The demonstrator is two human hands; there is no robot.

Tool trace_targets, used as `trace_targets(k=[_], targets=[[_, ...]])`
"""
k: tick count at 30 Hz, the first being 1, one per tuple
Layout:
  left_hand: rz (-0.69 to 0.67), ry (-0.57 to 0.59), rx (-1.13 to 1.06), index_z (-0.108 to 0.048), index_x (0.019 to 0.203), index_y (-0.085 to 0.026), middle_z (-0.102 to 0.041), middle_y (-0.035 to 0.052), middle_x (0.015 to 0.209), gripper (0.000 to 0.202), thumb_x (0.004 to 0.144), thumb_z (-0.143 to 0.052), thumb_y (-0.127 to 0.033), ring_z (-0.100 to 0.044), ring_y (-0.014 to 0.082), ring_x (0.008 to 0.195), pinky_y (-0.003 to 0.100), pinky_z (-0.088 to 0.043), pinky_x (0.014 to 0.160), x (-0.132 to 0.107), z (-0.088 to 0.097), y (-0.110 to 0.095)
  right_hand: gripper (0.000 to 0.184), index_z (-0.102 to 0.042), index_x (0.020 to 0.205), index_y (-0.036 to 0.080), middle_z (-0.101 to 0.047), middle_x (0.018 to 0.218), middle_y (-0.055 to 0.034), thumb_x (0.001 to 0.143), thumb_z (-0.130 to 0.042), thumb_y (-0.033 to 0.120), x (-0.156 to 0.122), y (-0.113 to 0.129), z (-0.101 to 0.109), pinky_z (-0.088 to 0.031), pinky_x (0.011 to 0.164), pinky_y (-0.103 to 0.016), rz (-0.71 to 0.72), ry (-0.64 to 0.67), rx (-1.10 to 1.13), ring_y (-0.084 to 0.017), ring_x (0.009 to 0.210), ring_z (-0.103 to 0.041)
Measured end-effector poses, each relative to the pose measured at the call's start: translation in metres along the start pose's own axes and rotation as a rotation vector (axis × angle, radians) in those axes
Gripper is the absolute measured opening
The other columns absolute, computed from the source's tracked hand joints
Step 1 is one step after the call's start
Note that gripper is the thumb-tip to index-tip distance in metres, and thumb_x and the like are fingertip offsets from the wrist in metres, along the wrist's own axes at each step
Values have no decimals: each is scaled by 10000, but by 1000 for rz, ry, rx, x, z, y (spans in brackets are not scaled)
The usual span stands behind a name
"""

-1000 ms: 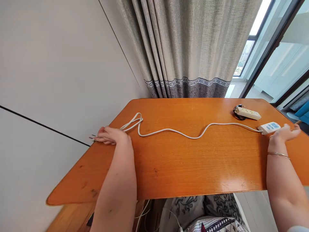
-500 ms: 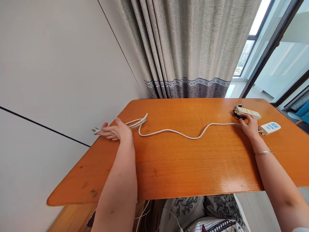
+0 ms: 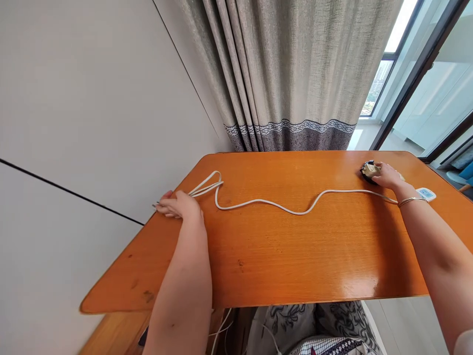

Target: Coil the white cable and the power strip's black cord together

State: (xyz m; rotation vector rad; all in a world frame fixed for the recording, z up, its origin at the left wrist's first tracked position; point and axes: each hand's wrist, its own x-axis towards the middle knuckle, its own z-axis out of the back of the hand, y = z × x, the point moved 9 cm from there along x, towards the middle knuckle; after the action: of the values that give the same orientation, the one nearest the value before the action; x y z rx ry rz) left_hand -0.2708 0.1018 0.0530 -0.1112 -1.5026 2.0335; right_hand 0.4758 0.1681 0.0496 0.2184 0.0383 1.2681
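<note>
White cord [image 3: 257, 200] between hands | left hand [image 3: 177, 204]: gripping plug [image 3: 156, 204] | right hand [image 3: 388, 176]: over strip [image 3: 370, 170], can't tell if gripping | hold plug steady, right wrist clear of cord

Plug [image 3: 156, 203]: mostly hidden by left hand [image 3: 178, 205]. Cream power strip [image 3: 370, 170]: middle covered by right hand [image 3: 388, 176]. White power strip [image 3: 427, 194]: partly hidden, markings too small to read. Curtain [image 3: 299, 64]: top cut off.

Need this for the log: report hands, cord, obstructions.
Left hand over white cord, plug prongs showing. Right hand over cream power strip, grip unclear. Right forearm partly hiding white socket block.
</note>
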Motion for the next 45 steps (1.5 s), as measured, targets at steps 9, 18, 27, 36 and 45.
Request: trace_targets(k=[9, 18, 27, 36, 45], targets=[[161, -216, 10, -381, 995, -191, -409, 189, 1405, 131, 928, -485, -148, -349, 343, 1377, 535, -209, 1153, -13, 24, -6, 730, -528, 1397, 146, -556, 1295, -220, 748, -719, 420, -7, 7, 6, -474, 965, -464, 36, 50, 41, -364, 1128, -609], [-643, 33, -374, -497, 1008, -172, -582, 137, 1192, 133, 878, -478, -155, -584, 209, 1031, 337, -492, 849, -98, -4, -111, 647, -571, 1281, 191, -572, 1226, -156, 724, -761, 458, -64, 114, 40, -469, 1031, -484, 379, -294, 468, -335, 1186, -554], [-768, 1197, -582, -574, 1309, -291, -723, 92, 1190, 351, 965, -510, -311, -688, 144, 685, 345, -569, 708, -290, -58, -140, 605, -523, 1278, 268, -593, 1226, -109, 785, -775, 513, -184, 226, 70, -508, 966, -505, 706, -309, 998, -293, 1132, -595], [-166, 1372, -634, 150, 1580, -439, -702, 123, 1303, 980, 940, -592, -395, -678, 114, 539, 252, -533, 493, -255, -108, -106, 574, -536, 1306, 323, -590, 1167, -97, 809, -769, 491, -239, 199, 97, -549, 890, -510, 774, -440, 913, -304, 1065, -608], [-550, 1011, -685, -38, 1614, -415, -139, 49, 1716, 901, 913, -600, -482, -237, 284, 1552, 500, -304, 1228, -204, -80, -133, 600, -570, 1332, 322, -595, 1135, -109, 779, -793, 389, -254, 148, 113, -553, 813, -478, 726, -644, 623, -312, 1013, -610]])
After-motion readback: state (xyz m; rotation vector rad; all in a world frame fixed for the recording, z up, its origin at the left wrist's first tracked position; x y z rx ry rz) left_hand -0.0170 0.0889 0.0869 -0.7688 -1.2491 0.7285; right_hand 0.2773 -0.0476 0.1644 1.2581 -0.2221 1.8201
